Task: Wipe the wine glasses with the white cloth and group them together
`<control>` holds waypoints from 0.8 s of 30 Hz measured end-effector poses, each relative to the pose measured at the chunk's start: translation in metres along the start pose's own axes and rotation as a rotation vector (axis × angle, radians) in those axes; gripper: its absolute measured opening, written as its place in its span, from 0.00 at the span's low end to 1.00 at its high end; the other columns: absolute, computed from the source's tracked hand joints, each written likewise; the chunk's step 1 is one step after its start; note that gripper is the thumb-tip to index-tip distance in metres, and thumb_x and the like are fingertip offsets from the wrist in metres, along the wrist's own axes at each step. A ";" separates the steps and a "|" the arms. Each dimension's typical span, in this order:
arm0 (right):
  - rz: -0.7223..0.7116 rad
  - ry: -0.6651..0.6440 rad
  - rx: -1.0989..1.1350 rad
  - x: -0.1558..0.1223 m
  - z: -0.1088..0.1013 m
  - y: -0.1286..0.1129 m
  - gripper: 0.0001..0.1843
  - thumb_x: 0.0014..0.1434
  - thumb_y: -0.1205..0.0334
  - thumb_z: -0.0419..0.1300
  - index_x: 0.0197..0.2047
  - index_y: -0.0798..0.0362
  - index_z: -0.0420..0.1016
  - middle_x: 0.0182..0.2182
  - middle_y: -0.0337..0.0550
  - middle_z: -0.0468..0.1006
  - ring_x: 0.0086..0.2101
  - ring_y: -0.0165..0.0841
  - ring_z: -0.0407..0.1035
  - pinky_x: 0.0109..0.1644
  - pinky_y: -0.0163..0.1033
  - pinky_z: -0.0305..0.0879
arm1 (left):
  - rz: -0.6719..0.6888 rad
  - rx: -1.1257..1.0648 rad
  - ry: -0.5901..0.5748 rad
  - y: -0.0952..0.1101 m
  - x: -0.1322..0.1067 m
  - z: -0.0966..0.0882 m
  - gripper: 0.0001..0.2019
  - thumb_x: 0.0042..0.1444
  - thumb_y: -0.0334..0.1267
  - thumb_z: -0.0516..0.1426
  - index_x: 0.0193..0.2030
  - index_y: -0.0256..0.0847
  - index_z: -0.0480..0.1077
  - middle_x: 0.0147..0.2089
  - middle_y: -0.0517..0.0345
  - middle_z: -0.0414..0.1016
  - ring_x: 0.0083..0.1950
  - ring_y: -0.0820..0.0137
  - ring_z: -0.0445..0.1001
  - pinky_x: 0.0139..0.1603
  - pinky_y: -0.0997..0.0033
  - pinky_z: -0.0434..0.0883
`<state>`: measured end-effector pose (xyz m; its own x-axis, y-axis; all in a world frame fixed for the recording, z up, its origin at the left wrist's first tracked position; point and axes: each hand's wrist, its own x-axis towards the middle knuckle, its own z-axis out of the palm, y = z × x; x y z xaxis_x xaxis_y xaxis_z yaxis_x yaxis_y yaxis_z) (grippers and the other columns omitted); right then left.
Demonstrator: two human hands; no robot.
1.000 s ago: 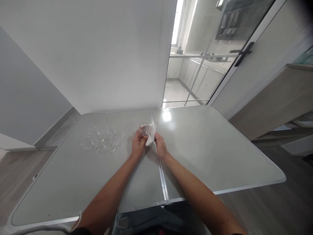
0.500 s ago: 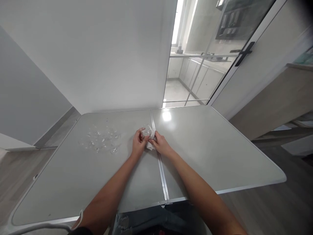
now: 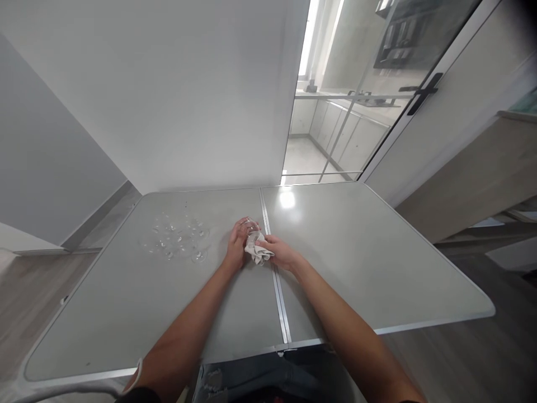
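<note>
My left hand (image 3: 236, 248) is wrapped round a small clear glass (image 3: 251, 228), held just above the middle of the grey table (image 3: 356, 263). My right hand (image 3: 282, 252) grips a crumpled white cloth (image 3: 259, 252) and presses it against the lower side of the glass. Both hands meet over the metal seam that splits the tabletop. The glass is partly hidden by my fingers.
Several more clear glasses (image 3: 176, 242) stand in a cluster on the table's left half. A white wall rises behind the table. To the right a glass door with a black handle (image 3: 423, 92) opens on a kitchen. A wooden counter (image 3: 482, 168) stands far right.
The cloth was draped over the glass's rim a second ago; it is now bunched lower, under the glass. My right hand has shifted down and toward me while my left keeps hold of the glass.
</note>
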<state>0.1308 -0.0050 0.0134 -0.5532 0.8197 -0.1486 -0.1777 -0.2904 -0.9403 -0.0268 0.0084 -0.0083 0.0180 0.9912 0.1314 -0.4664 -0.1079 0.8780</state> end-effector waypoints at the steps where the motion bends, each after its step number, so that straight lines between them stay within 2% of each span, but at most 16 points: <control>1: -0.067 0.071 -0.175 0.001 0.000 0.001 0.18 0.58 0.49 0.64 0.43 0.55 0.72 0.33 0.44 0.76 0.32 0.34 0.69 0.39 0.39 0.66 | 0.031 0.044 0.024 -0.002 0.001 0.000 0.26 0.60 0.54 0.60 0.59 0.42 0.65 0.50 0.46 0.78 0.48 0.63 0.79 0.50 0.61 0.73; 4: -0.238 0.355 -0.739 0.002 0.000 0.003 0.13 0.61 0.53 0.61 0.44 0.53 0.71 0.35 0.46 0.76 0.35 0.37 0.69 0.41 0.39 0.61 | 0.111 0.162 0.084 -0.007 0.002 -0.001 0.26 0.59 0.54 0.61 0.58 0.43 0.65 0.51 0.47 0.78 0.49 0.65 0.78 0.53 0.63 0.72; 6: -0.263 0.479 -0.952 0.002 0.002 0.004 0.11 0.62 0.54 0.59 0.43 0.52 0.71 0.34 0.47 0.76 0.35 0.38 0.69 0.41 0.39 0.60 | 0.131 0.188 0.098 -0.007 0.003 -0.002 0.25 0.59 0.54 0.60 0.58 0.44 0.65 0.53 0.47 0.77 0.50 0.65 0.78 0.54 0.64 0.71; 7: -0.267 0.494 -0.975 0.002 0.003 0.005 0.11 0.62 0.54 0.59 0.42 0.52 0.71 0.33 0.47 0.76 0.35 0.38 0.68 0.41 0.39 0.59 | 0.132 0.180 0.099 -0.006 0.003 -0.001 0.25 0.60 0.54 0.60 0.58 0.44 0.65 0.54 0.47 0.77 0.51 0.65 0.78 0.54 0.64 0.71; 8: -0.274 0.479 -0.944 0.002 0.004 0.005 0.11 0.62 0.54 0.59 0.42 0.52 0.71 0.33 0.46 0.76 0.35 0.37 0.68 0.41 0.39 0.60 | 0.125 0.162 0.093 -0.005 0.003 -0.001 0.25 0.60 0.55 0.60 0.59 0.44 0.65 0.54 0.47 0.77 0.50 0.65 0.78 0.54 0.64 0.72; 10: -0.270 0.399 -0.731 0.003 0.007 0.005 0.13 0.61 0.51 0.60 0.41 0.52 0.72 0.33 0.44 0.77 0.34 0.36 0.68 0.41 0.38 0.61 | 0.096 0.103 0.067 -0.002 0.002 0.000 0.26 0.59 0.55 0.60 0.59 0.44 0.65 0.54 0.46 0.77 0.50 0.65 0.78 0.53 0.63 0.72; 15: -0.071 0.151 0.075 0.005 0.012 0.004 0.22 0.52 0.46 0.69 0.40 0.55 0.74 0.32 0.43 0.78 0.30 0.32 0.69 0.35 0.36 0.65 | -0.012 -0.023 0.001 0.007 0.001 0.000 0.28 0.59 0.55 0.60 0.61 0.43 0.66 0.56 0.43 0.76 0.51 0.62 0.78 0.51 0.62 0.74; 18: -0.005 0.097 0.179 0.003 0.009 -0.001 0.23 0.52 0.45 0.69 0.43 0.54 0.74 0.32 0.43 0.77 0.29 0.31 0.70 0.33 0.37 0.65 | -0.011 -0.029 -0.006 0.008 0.001 -0.001 0.28 0.59 0.56 0.59 0.60 0.41 0.66 0.55 0.41 0.76 0.50 0.60 0.79 0.49 0.60 0.74; 19: -0.009 0.094 0.128 0.002 0.008 -0.002 0.23 0.54 0.45 0.67 0.43 0.54 0.73 0.32 0.43 0.77 0.29 0.32 0.70 0.34 0.37 0.66 | 0.008 -0.024 -0.002 0.007 0.002 -0.001 0.28 0.59 0.56 0.59 0.60 0.40 0.66 0.55 0.41 0.76 0.49 0.60 0.79 0.50 0.60 0.74; 21: -0.078 0.132 -0.113 0.001 0.005 -0.003 0.20 0.57 0.46 0.64 0.43 0.54 0.73 0.33 0.44 0.77 0.31 0.33 0.70 0.36 0.38 0.66 | 0.053 0.007 0.021 0.003 0.002 -0.001 0.27 0.59 0.55 0.59 0.59 0.41 0.66 0.53 0.43 0.77 0.48 0.61 0.79 0.50 0.59 0.74; 24: -0.227 0.334 -0.662 0.001 0.006 0.001 0.15 0.62 0.53 0.61 0.48 0.53 0.71 0.37 0.48 0.78 0.37 0.39 0.71 0.43 0.41 0.64 | 0.120 0.108 0.076 -0.003 0.002 -0.001 0.26 0.59 0.55 0.60 0.59 0.42 0.66 0.53 0.44 0.77 0.50 0.62 0.79 0.53 0.59 0.73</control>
<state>0.1255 -0.0074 0.0146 -0.2683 0.9597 0.0836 0.3243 0.1717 -0.9302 -0.0265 0.0111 -0.0108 -0.1010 0.9731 0.2071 -0.3633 -0.2299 0.9029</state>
